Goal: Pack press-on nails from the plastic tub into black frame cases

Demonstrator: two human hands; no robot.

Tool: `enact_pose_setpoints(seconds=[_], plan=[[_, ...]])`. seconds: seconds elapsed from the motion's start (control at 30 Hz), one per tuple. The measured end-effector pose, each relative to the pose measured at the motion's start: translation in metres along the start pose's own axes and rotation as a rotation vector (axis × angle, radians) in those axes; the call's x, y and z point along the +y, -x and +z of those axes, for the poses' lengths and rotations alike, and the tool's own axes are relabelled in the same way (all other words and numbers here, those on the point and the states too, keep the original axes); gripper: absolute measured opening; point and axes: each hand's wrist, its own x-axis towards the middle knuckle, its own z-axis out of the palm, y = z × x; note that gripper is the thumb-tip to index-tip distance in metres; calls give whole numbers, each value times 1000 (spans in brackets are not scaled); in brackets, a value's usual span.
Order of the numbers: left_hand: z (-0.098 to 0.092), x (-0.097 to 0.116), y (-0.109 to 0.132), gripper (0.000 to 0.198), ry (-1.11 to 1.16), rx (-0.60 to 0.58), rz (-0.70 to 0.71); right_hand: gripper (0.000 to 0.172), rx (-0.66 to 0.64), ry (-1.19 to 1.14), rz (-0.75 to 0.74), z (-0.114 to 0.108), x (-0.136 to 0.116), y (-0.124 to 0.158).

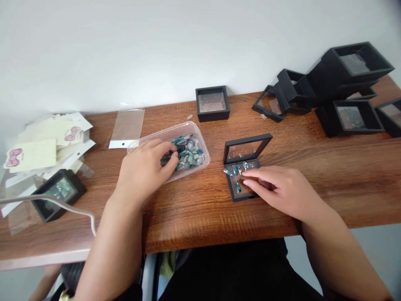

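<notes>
My left hand (pixel 147 167) reaches into a clear plastic tub (pixel 200 144) full of small teal and silver pieces (pixel 189 152). Its fingers are curled and pinched among the pieces; what they grip is hidden. My right hand (pixel 278 188) rests on an open black display box (pixel 242 167) with a clear hinged lid. Its fingers lie stretched over the box's tray, touching a row of several teal pieces (pixel 236 170) set in it.
A closed black box (pixel 58 194) with teal pieces sits at the left near a white cable (pixel 69 207). Paper cards and clear bags (pixel 46 146) lie beyond it. An empty black box (pixel 213 102) stands at the back. Stacked black boxes (pixel 341 83) crowd the right rear.
</notes>
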Motion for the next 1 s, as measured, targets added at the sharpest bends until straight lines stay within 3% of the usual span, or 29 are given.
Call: enact_pose_setpoints(seconds=[0.27,0.47,0.77,1.0], plan=[[0,0,1,27,6,17,-29,17,-8,3,13,2,1,0],[0,-3,1,33,96,82,137,17,-17,-5,13,1,1,1],[1,-6,1,29,101,105,163,18,-28,2,25,0,1,0],[-1,-6,0,30,196,84,289,19,-45,4,40,0,0,0]])
